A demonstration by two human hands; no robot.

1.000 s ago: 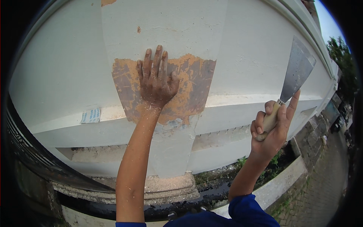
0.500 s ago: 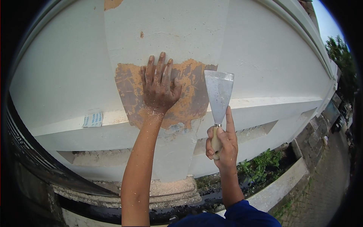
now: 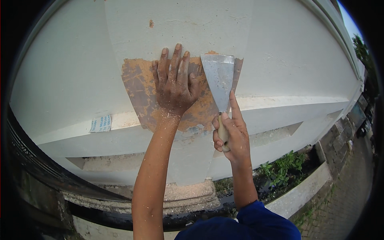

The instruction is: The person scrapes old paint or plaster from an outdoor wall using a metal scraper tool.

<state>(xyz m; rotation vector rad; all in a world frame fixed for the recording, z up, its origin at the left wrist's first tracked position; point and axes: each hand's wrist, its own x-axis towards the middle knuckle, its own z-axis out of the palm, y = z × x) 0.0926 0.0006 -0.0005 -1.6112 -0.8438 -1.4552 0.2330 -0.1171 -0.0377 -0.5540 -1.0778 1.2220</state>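
One scraper (image 3: 221,94), blade (image 3: 219,76) up, in the grasp of the right hand (image 3: 237,138), right of the flat, splayed left hand (image 3: 175,93)

the right hand (image 3: 235,136) grips a scraper (image 3: 220,78) beside the spread left hand (image 3: 176,90).

I count one left hand (image 3: 176,92), one right hand (image 3: 237,138) and one putty knife (image 3: 220,80). I see one paper piece (image 3: 101,124).

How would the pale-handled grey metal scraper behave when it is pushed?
The scraper is probably mostly stiff, though its wide, thin-looking metal blade may flex slightly. Its smooth-looking pale handle might be a little slippery in the right hand.
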